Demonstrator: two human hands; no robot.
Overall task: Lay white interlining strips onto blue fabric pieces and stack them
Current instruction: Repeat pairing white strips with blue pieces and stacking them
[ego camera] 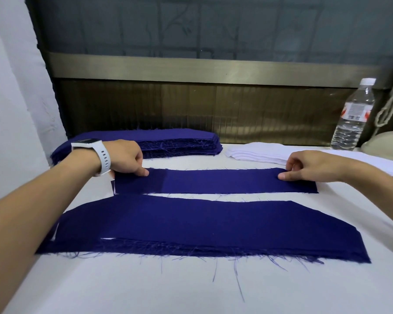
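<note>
A long blue fabric piece (213,181) lies flat across the middle of the white table (123,288). My left hand (125,158) pinches its far left corner, and my right hand (309,165) pinches its far right corner. In front of it sits a stack of wider blue pieces (191,227) with frayed edges, with slivers of white showing at its left side. A thick pile of blue fabric pieces (168,141) rests at the back left. The pile of white interlining strips (256,151) is at the back right.
A clear water bottle (354,116) stands at the back right beside a beige object (386,141) with a cord. A dark wall panel runs along the table's far edge. Loose blue threads lie on the near table surface.
</note>
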